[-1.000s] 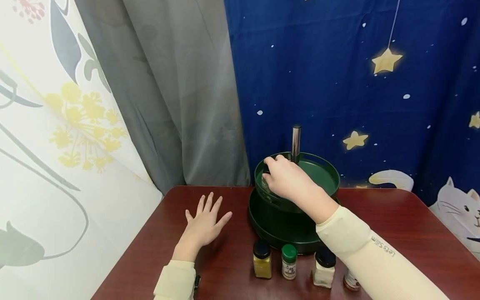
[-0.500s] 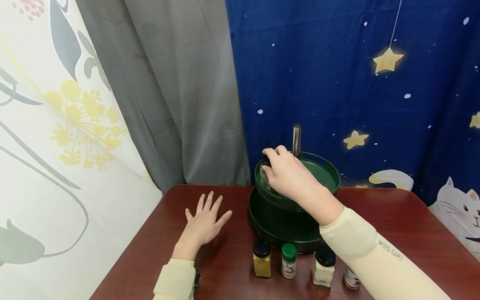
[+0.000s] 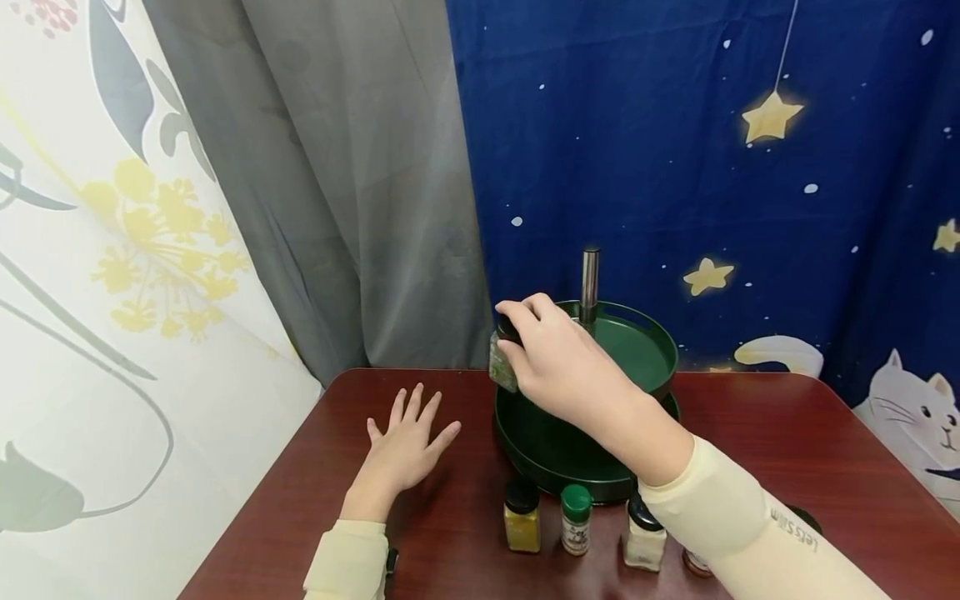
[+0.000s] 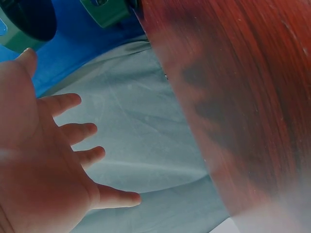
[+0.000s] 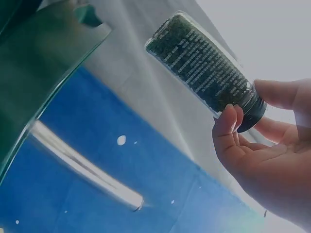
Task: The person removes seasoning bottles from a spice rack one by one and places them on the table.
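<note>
My right hand [image 3: 566,362] pinches a glass spice jar [image 3: 501,367] by its black lid, at the left edge of a green two-tier tray. Dark green dried herbs fill this jar, and white print covers one side in the right wrist view, where thumb and fingers [image 5: 226,128] close round the lid end. The tray's upper tier [image 3: 641,350] is partly hidden behind the right hand; its lower tier [image 3: 551,479] shows beneath. My left hand [image 3: 403,454] is spread flat, palm down over the table left of the tray, holding nothing.
In front of the tray stand a yellow-filled jar [image 3: 522,532], a green-capped shaker [image 3: 575,533] and a jar of pale powder [image 3: 645,546]. Another small container [image 3: 696,562] is partly covered by the right sleeve. A metal post [image 3: 590,279] rises from the tray. Curtains hang behind the table.
My right hand has lifted the herb jar up from inside the upper tier and moved it left, past the rim. The left hand stays in place.
</note>
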`<move>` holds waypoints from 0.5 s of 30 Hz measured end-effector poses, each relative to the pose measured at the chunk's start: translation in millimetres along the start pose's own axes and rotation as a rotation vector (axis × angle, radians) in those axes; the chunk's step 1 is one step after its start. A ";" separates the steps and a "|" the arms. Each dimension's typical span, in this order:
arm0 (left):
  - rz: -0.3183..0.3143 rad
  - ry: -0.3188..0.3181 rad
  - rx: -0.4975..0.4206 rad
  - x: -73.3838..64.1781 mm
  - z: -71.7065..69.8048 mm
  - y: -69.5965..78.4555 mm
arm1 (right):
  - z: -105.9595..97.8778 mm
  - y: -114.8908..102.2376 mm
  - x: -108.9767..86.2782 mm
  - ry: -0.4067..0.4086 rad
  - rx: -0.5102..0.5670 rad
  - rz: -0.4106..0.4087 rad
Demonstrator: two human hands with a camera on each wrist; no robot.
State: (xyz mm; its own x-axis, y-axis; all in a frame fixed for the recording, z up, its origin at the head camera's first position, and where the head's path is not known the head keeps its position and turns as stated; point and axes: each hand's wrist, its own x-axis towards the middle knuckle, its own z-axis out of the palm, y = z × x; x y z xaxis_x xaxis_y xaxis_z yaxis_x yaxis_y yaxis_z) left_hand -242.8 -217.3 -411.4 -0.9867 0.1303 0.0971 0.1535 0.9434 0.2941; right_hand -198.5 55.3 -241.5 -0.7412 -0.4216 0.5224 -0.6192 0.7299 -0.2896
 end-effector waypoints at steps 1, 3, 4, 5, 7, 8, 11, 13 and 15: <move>-0.001 -0.002 -0.001 0.1 -0.1 0.1 | 0.6 -3.0 -1.0 0.002 0.002 -0.012; -0.004 -0.004 -0.002 0.2 -0.3 0.4 | 3.1 -8.1 -3.4 0.003 0.009 -0.033; -0.005 -0.004 -0.002 0.2 -0.4 0.5 | 4.7 -10.4 -4.9 0.002 0.012 -0.042; -0.007 -0.005 -0.002 0.2 -0.5 0.5 | 6.6 -12.4 -6.3 0.003 0.017 -0.053; -0.009 -0.008 0.002 0.1 -0.8 0.7 | 10.9 -16.0 -9.4 -0.002 0.028 -0.069; -0.008 -0.008 0.002 0.0 -0.9 0.8 | 13.3 -17.7 -11.1 -0.006 0.035 -0.077; -0.004 -0.008 -0.002 -0.5 -1.9 1.5 | 20.6 -22.3 -16.8 -0.034 0.058 -0.094; 0.000 -0.006 -0.004 -1.4 -2.5 2.0 | 25.9 -24.7 -20.8 -0.060 0.074 -0.105; 0.002 -0.002 -0.004 -1.9 -2.5 2.4 | 31.9 -26.7 -24.8 -0.090 0.087 -0.110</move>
State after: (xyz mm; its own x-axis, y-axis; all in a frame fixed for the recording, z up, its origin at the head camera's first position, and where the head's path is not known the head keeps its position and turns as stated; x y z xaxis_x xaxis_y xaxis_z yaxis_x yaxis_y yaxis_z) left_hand -240.4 -216.1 -408.5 -0.9865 0.1325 0.0958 0.1555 0.9418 0.2981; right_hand -171.9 29.1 -272.3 -0.6857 -0.5453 0.4822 -0.7149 0.6290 -0.3054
